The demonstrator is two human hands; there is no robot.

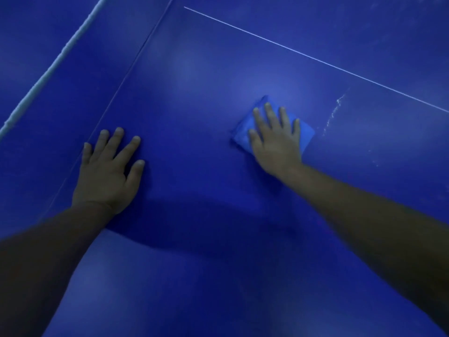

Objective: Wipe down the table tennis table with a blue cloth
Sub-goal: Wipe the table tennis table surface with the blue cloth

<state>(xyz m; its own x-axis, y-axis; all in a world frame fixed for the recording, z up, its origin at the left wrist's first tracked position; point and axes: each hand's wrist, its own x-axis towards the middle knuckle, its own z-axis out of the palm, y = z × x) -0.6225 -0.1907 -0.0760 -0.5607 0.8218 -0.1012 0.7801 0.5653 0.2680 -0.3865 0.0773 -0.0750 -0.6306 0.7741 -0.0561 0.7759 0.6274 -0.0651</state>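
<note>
Blue on blue here: our right hand point(275, 137) lies flat with fingers spread on the folded blue cloth point(305, 133), pinning it to the surface point(206, 81). Our left hand point(109, 171) is well apart, palm down, fingers splayed, bracing and holding nothing. Just right of the cloth runs a pale streak point(334, 115). We'd say keep the palm pressure even and sweep in overlapping passes toward that streak, so the cloth doesn't bunch.

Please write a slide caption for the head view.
Right hand presses folded blue cloth flat on blue table tennis table; left hand rests open.
</note>
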